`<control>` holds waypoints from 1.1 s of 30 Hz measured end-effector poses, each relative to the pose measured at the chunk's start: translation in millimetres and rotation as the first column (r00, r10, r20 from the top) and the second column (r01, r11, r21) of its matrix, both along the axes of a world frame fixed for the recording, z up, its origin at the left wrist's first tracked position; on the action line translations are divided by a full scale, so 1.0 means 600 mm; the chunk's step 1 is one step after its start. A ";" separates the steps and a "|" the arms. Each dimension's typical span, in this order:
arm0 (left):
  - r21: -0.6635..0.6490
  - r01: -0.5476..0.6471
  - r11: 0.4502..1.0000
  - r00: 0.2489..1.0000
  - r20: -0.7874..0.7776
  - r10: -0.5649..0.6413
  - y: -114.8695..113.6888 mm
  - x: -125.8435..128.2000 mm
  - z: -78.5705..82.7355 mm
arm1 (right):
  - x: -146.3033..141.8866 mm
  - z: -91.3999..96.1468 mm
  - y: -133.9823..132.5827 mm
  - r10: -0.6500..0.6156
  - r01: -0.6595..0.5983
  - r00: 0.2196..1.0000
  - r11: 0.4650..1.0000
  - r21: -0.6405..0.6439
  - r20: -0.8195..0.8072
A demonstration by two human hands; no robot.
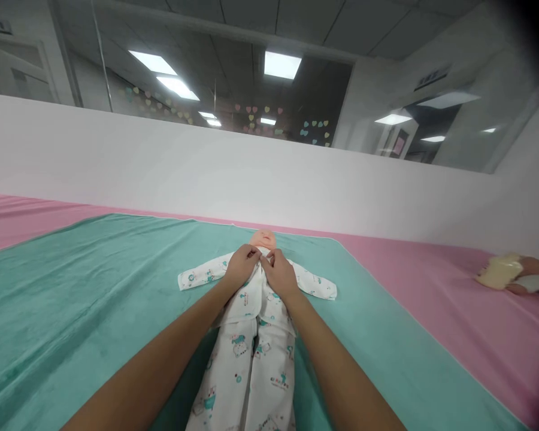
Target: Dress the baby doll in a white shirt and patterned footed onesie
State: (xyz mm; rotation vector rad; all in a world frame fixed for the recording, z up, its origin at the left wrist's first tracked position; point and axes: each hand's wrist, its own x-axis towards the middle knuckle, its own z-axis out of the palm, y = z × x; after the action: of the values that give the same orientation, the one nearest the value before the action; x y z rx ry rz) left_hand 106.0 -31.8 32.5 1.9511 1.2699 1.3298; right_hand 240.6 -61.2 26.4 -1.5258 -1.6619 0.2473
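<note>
A baby doll [266, 238] lies on its back on a teal blanket, its head toward the wall. It wears a white printed jacket [247, 299] with the sleeves spread to both sides, and white printed trousers [238, 353] below. My left hand [244, 263] and my right hand [278, 270] meet at the jacket's collar, just under the doll's chin. The fingers of each hand are pinched on the jacket's front edges. Any fastener between the fingertips is too small to make out. Further down, the two front edges lie side by side and part slightly at the hem.
The teal blanket [117, 287] lies over a pink cover [413, 281]. At the far right on the pink rests what looks like another doll's part with something yellowish [500, 272] on it. A white low wall [184, 167] with windows above stands behind.
</note>
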 end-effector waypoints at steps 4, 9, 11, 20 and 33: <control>0.175 0.156 0.972 0.988 -0.034 -0.153 -0.038 -0.024 -0.024 | 0.001 -0.005 -0.062 0.045 -0.043 0.997 0.999 -0.024 0.062; 0.167 0.186 0.968 0.981 0.023 -0.193 -0.049 -0.035 -0.035 | -0.012 0.012 -0.084 -0.001 0.025 0.981 0.992 -0.120 0.193; 0.152 0.204 0.967 0.976 0.046 -0.213 -0.043 -0.036 -0.036 | -0.023 0.019 -0.080 -0.054 0.092 0.956 0.989 -0.120 0.288; 0.196 0.251 0.948 0.967 -0.021 -0.252 -0.018 -0.043 -0.048 | -0.020 0.033 -0.043 0.066 -0.012 0.924 0.989 -0.145 0.376; 0.167 0.164 0.972 0.985 -0.083 -0.152 -0.036 -0.042 -0.046 | 0.008 -0.008 -0.038 0.180 -0.200 0.934 0.979 -0.033 -0.310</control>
State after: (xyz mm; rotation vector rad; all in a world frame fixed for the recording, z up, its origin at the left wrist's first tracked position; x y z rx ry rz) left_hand 80.9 -53.2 5.0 2.1859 1.0333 1.3407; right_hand 245.1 -84.0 21.8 -1.2957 -1.5626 0.6160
